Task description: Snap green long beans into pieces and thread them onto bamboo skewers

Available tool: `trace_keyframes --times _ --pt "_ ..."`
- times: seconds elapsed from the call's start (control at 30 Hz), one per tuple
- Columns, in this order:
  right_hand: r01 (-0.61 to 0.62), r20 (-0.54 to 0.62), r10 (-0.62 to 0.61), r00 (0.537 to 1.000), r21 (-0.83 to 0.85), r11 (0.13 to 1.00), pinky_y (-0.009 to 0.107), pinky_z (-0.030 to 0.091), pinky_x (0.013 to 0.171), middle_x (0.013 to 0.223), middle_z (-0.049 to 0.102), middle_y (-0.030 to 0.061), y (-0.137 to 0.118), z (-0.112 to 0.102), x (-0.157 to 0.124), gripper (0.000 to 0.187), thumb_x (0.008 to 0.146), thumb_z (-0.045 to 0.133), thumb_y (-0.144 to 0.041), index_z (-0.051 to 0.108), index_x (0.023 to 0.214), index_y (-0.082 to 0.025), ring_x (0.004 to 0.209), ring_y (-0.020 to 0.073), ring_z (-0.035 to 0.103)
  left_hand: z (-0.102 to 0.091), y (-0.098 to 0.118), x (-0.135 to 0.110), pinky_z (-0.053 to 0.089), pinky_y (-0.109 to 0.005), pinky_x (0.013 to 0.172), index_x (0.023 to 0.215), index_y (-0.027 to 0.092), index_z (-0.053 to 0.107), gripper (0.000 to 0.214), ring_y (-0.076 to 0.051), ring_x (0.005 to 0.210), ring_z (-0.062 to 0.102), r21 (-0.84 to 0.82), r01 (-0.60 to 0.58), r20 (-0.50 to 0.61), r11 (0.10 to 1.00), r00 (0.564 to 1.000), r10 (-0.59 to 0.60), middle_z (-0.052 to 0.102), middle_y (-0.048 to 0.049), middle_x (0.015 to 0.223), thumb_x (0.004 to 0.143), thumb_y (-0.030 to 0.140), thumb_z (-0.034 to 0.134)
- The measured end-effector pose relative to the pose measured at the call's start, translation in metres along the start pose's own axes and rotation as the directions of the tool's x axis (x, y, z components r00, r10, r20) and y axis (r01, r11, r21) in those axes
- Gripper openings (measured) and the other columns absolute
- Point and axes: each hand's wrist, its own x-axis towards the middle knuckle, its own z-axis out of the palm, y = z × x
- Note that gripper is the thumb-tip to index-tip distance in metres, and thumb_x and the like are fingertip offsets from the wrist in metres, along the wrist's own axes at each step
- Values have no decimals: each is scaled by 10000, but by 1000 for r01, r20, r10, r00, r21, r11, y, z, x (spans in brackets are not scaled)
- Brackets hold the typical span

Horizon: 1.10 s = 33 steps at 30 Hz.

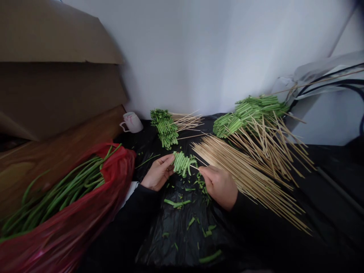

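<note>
Between my two hands is a row of cut green bean pieces (183, 163) threaded side by side on a thin bamboo skewer (195, 167). My right hand (220, 185) is closed, pinching the bare end of that skewer. At the row's other end, my left hand (159, 172) pinches the bean pieces between thumb and fingers. Cut scraps of green bean (178, 204) lie on the black plastic sheet (159, 242) below. Just right of my right hand spreads a pile of bare bamboo skewers (250, 170).
A red plastic bag (93, 216) of long green beans (65, 197) lies at left. Finished-looking bean skewers form a small stack (165, 129) behind and a larger stack (253, 112) at back right. A white mug (132, 122) stands near the wall, beside a cardboard box (62, 87).
</note>
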Motion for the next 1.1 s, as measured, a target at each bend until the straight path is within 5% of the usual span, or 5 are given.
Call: trace_keyframes --times 0.17,0.43,0.83,1.1 --pt "15 -8 -15 1000 2 1000 240 426 704 852 699 62 0 1 -2 268 940 432 -143 691 985 -197 805 168 637 2 0 -2 552 -222 653 827 135 723 199 -104 662 658 16 79 47 997 996 -79 726 -26 793 678 195 841" --pt "33 8 -32 999 -14 999 263 393 669 824 685 63 -3 3 -2 291 964 393 -154 684 982 -157 767 169 628 1 -1 -1 574 -223 627 781 123 720 152 -110 622 671 38 166 -23 985 986 -165 736 -35 773 685 161 831" --pt "4 18 -4 1000 -9 1000 258 408 705 833 685 60 0 8 0 266 953 412 -144 675 933 -172 793 170 633 3 -4 -1 568 -210 632 784 123 724 188 -100 637 658 65 100 -30 993 995 -98 717 -20 751 667 200 849" --pt "-5 4 5 1000 23 1000 253 439 771 898 712 69 1 6 0 264 950 428 -149 688 986 -177 861 175 656 6 0 0 570 -269 613 728 142 672 345 -111 562 611 39 92 -90 995 992 -88 650 -4 637 800 479 695"
